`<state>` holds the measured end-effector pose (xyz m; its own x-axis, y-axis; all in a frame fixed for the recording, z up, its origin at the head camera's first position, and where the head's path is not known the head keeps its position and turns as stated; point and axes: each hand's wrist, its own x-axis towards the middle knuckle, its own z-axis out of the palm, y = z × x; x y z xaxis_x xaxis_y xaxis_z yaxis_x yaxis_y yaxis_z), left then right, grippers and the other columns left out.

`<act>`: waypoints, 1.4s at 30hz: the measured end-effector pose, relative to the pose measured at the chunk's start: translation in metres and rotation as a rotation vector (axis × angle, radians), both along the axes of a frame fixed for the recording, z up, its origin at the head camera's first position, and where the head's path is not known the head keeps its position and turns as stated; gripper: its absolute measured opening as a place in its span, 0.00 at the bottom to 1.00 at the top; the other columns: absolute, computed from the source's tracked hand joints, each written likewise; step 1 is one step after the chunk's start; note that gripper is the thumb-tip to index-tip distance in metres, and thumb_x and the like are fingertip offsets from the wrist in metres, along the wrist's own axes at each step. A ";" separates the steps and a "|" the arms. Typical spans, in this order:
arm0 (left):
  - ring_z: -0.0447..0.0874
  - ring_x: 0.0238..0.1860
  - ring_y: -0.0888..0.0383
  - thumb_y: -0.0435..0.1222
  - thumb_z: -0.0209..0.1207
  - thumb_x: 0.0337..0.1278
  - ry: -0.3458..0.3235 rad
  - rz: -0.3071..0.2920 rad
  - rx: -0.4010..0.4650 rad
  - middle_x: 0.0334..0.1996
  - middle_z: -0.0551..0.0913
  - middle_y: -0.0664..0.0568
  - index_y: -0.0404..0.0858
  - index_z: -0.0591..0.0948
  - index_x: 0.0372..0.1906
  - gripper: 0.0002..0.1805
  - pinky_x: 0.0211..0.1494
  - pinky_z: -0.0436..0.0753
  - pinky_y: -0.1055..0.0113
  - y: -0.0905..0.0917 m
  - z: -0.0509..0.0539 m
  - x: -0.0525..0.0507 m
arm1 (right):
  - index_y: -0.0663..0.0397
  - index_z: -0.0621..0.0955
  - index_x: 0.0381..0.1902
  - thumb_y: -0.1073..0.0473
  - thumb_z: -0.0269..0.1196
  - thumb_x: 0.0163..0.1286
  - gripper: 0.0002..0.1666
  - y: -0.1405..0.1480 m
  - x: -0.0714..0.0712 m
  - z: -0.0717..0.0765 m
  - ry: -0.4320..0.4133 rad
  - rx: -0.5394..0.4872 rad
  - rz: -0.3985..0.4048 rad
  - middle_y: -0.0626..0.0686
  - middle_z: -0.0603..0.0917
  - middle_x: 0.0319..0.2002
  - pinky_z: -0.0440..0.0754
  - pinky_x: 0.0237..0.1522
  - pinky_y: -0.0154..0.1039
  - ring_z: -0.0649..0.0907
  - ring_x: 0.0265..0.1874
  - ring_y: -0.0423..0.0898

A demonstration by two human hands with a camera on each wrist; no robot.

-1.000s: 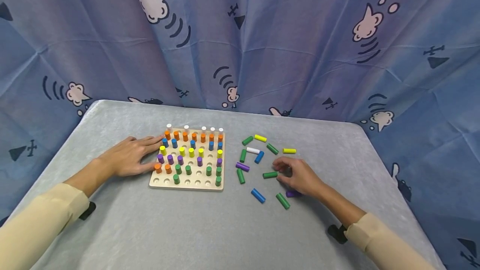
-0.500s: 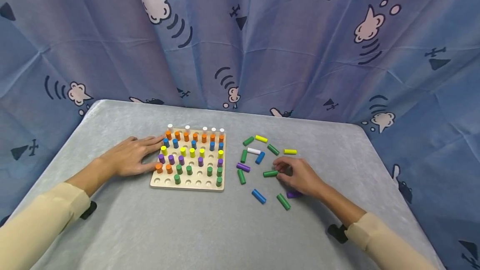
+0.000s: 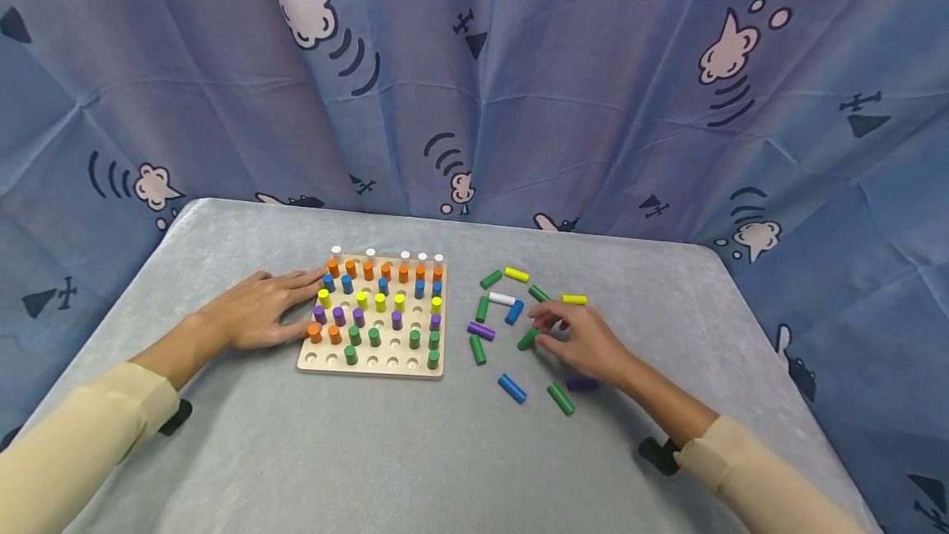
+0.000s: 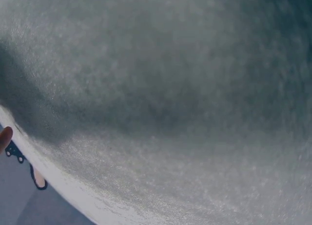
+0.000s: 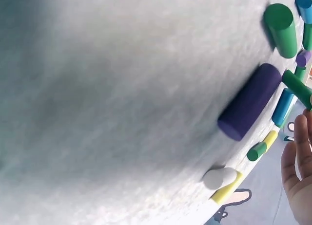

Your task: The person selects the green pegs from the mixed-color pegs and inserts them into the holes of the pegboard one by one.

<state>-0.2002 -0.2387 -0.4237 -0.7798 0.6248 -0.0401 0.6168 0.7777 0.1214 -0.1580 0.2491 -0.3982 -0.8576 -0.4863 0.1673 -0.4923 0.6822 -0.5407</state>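
Note:
A wooden pegboard (image 3: pixel 381 366) carries upright pegs in rows of white, orange, blue, yellow, purple and green, with some holes bare. My left hand (image 3: pixel 259 309) lies flat with its fingers spread, fingertips touching the board's left edge; only a fingertip (image 4: pixel 5 138) shows in the left wrist view. To the right of the board, my right hand (image 3: pixel 582 340) pinches a green peg (image 3: pixel 528 339) between thumb and fingers. That green peg (image 5: pixel 296 87) is tilted at the fingertips of my right hand (image 5: pixel 301 174) in the right wrist view.
Loose green, blue, yellow, white and purple pegs lie around my right hand, among them a blue one (image 3: pixel 511 387), a green one (image 3: pixel 560 399) and a dark purple one (image 3: pixel 582 385). A patterned curtain (image 3: pixel 474 89) hangs behind the grey table (image 3: pixel 371 452).
My right hand has moved slightly left and up, and the green peg at its fingertips has turned from nearly level to slanted. The left hand keeps its place.

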 end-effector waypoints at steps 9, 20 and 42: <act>0.64 0.72 0.42 0.60 0.51 0.68 -0.002 0.005 0.000 0.77 0.59 0.47 0.38 0.66 0.74 0.40 0.61 0.69 0.37 0.000 -0.002 0.000 | 0.60 0.83 0.50 0.70 0.71 0.60 0.19 -0.011 -0.001 -0.001 -0.010 -0.004 0.010 0.47 0.87 0.37 0.82 0.41 0.46 0.85 0.38 0.45; 0.64 0.72 0.42 0.59 0.51 0.68 -0.003 0.001 0.008 0.77 0.59 0.46 0.38 0.66 0.74 0.40 0.61 0.70 0.38 -0.001 -0.001 0.000 | 0.58 0.83 0.50 0.68 0.70 0.62 0.17 -0.034 -0.008 0.016 -0.043 0.028 0.031 0.46 0.87 0.38 0.81 0.45 0.49 0.84 0.39 0.44; 0.64 0.72 0.41 0.60 0.50 0.68 -0.007 0.002 0.015 0.76 0.60 0.47 0.38 0.66 0.74 0.40 0.61 0.69 0.37 -0.001 -0.001 -0.001 | 0.57 0.83 0.50 0.65 0.69 0.64 0.16 -0.113 -0.003 0.047 -0.049 -0.110 0.212 0.47 0.87 0.40 0.82 0.45 0.46 0.84 0.40 0.42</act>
<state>-0.2008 -0.2401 -0.4249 -0.7809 0.6236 -0.0357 0.6143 0.7771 0.1372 -0.1605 0.1366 -0.3510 -0.7470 -0.6371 0.1900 -0.5892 0.5021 -0.6331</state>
